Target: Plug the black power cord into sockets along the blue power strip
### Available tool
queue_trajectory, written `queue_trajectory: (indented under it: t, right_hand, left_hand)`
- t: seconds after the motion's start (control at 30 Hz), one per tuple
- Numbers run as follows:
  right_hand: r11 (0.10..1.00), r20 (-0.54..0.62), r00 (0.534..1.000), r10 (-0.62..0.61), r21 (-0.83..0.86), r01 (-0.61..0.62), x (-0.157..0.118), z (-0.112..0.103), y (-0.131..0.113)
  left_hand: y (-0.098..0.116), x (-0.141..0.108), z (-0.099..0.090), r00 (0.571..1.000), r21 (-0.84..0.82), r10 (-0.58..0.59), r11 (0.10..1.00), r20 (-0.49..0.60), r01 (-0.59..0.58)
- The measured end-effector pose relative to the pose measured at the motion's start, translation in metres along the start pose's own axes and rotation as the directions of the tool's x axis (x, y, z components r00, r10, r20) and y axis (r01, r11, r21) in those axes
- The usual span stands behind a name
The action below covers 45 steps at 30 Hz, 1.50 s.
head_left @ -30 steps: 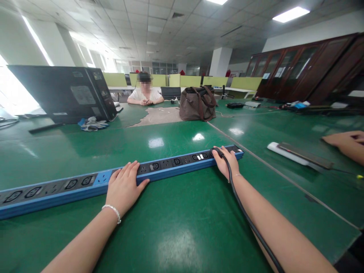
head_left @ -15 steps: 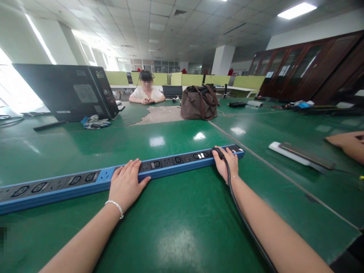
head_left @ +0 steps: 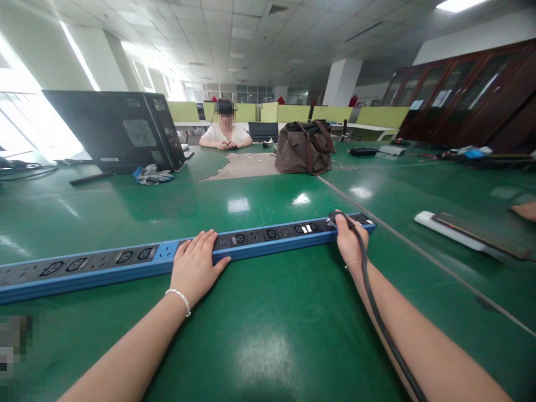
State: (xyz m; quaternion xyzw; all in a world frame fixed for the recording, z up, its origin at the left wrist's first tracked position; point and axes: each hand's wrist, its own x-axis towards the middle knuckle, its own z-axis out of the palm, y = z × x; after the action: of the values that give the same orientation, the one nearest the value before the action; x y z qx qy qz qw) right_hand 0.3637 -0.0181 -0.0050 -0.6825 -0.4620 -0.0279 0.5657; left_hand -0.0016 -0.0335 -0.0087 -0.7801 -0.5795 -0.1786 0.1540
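A long blue power strip (head_left: 256,249) with black sockets lies slantwise across the green table (head_left: 255,312). My left hand (head_left: 196,261) wears a beaded bracelet and grips the strip near its middle, fingers over the top and thumb along the near side. Toward the strip's right end, my right hand (head_left: 350,240) is closed on a black power plug (head_left: 335,216). Metal prongs show at the plug's left side, out of the sockets and just above the strip. From the plug a black cable (head_left: 377,315) runs back along my right forearm.
A black computer case (head_left: 121,131) stands back left, with gloves (head_left: 153,175) before it. A brown bag (head_left: 304,149) sits at the back beside a bare patch. A person (head_left: 226,131) sits opposite. A white bar-shaped object (head_left: 448,231) lies right, near another person's hand (head_left: 525,211).
My right hand has drawn the plug up out of the strip, so its prongs now show. My left hand keeps its place on the strip. The whole view has shifted slightly.
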Motion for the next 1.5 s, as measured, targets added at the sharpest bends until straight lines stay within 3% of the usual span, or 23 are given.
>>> queue_trajectory:
  t: [0.1, 0.2, 0.33, 0.53, 1.1, 1.5]
  right_hand:
    - [0.983, -0.095, 0.986, 0.138, 0.138, -0.124, -0.001, -0.001, -0.009]
    - [0.993, 0.033, 0.999, -0.008, 0.119, 0.004, -0.011, 0.006, -0.018]
    - [0.978, 0.234, 0.950, -0.209, 0.062, 0.200, -0.031, 0.023, -0.036]
    - [0.965, 0.314, 0.915, -0.253, 0.012, 0.263, -0.054, 0.043, -0.063]
    - [0.943, 0.261, 0.930, -0.259, -0.140, 0.302, -0.062, 0.049, -0.069]
    - [0.863, 0.269, 0.895, -0.355, -0.272, 0.425, -0.071, 0.047, -0.065]
  left_hand:
    - [0.000, 0.000, 0.001, 1.000, -0.010, -0.003, 1.000, 0.000, 0.003]
    - [0.000, 0.000, 0.000, 1.000, -0.019, -0.009, 1.000, 0.000, 0.009]
    - [0.001, 0.000, 0.000, 1.000, -0.019, -0.010, 1.000, -0.003, 0.010]
    - [0.000, 0.000, 0.002, 1.000, -0.023, -0.006, 1.000, -0.018, 0.005]
    - [0.002, 0.000, 0.000, 1.000, -0.052, -0.016, 0.999, -0.018, 0.015]
    - [0.003, 0.001, -0.001, 0.999, -0.078, -0.033, 0.996, 0.001, 0.033]
